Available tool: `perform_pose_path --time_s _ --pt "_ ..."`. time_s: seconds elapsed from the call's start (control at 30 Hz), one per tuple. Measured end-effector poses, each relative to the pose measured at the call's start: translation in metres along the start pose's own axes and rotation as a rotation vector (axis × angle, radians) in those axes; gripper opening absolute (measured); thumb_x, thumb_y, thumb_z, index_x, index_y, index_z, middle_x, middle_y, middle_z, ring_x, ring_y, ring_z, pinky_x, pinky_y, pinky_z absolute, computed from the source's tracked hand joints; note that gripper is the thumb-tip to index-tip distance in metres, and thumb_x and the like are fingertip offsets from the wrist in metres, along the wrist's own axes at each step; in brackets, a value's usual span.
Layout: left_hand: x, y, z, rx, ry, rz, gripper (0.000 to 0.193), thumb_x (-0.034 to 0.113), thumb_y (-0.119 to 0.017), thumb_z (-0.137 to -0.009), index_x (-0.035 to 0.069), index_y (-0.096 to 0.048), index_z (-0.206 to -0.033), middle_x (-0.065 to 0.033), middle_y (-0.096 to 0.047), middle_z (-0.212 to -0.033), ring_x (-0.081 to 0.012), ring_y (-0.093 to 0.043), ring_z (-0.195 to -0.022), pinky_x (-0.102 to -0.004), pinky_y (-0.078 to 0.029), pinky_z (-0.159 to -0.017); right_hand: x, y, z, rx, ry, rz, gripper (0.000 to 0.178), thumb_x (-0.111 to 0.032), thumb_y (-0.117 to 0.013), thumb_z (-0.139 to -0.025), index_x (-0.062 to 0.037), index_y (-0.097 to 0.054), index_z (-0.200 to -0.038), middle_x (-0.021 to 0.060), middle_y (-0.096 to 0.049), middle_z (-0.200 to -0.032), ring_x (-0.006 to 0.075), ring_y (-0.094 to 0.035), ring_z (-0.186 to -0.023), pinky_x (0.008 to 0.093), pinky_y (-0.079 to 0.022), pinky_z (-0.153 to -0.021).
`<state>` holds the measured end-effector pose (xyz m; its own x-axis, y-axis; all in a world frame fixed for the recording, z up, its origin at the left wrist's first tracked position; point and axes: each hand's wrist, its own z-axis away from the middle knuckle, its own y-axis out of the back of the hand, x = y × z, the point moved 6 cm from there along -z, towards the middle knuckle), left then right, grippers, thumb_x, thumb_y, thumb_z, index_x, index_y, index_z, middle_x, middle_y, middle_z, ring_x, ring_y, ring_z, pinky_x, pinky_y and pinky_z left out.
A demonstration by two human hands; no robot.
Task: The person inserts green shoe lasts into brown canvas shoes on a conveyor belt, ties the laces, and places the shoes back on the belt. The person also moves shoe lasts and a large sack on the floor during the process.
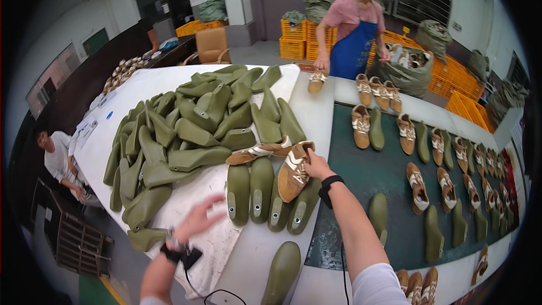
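Note:
My right hand [319,167] grips a tan sneaker [291,183] with white stripes by its heel end, toe pointing toward me. The sneaker is over a row of several green shoe lasts [261,189] lying side by side on the white table. Another tan sneaker [248,154] lies on its side across the far ends of that row. My left hand [197,219], slightly blurred, is open and holds nothing, between the row and a large heap of green lasts [197,124]. A single last [282,274] lies nearer me, between my forearms.
On the right, a dark green belt [350,192] carries rows of tan sneakers and green lasts. Across the table a co-worker in a blue apron [354,48] holds a sneaker [317,81]. A second person [59,161] sits at far left. Orange crates [292,39] and sacks stand behind.

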<state>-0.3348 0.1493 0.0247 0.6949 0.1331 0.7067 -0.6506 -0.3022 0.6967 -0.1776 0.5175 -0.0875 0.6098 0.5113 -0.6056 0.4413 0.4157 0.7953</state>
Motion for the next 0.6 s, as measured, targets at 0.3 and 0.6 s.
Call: perform_pose_path --time_s 0.3,0.6 --pt "-0.123 -0.036 -0.227 0.123 0.045 -0.584 0.055 0.027 -0.07 -0.073 0.006 -0.053 -0.12 -0.0174 -0.06 -0.113 -0.0331 -0.054 -0.111 -0.0416 -0.044 -0.096 -0.006 0.009 0.034 -0.282 0.079 -0.484 0.03 -0.027 -0.073 -0.079 -0.005 -0.056 -0.068 -0.0015 -0.056 -0.067 0.0072 -0.049 -0.061 0.024 -0.043 -0.056" --pt "-0.072 -0.056 -0.219 0.054 0.04 -0.721 0.022 0.026 -0.063 -0.08 0.005 -0.068 -0.083 -0.0148 -0.065 -0.091 -0.0323 -0.064 -0.085 -0.0432 -0.052 -0.074 0.093 0.1 0.147 0.202 -0.454 -1.125 0.029 -0.034 -0.061 -0.091 -0.0053 -0.06 -0.086 -0.0006 -0.06 -0.076 0.0095 -0.056 -0.068 0.0247 -0.045 -0.06"
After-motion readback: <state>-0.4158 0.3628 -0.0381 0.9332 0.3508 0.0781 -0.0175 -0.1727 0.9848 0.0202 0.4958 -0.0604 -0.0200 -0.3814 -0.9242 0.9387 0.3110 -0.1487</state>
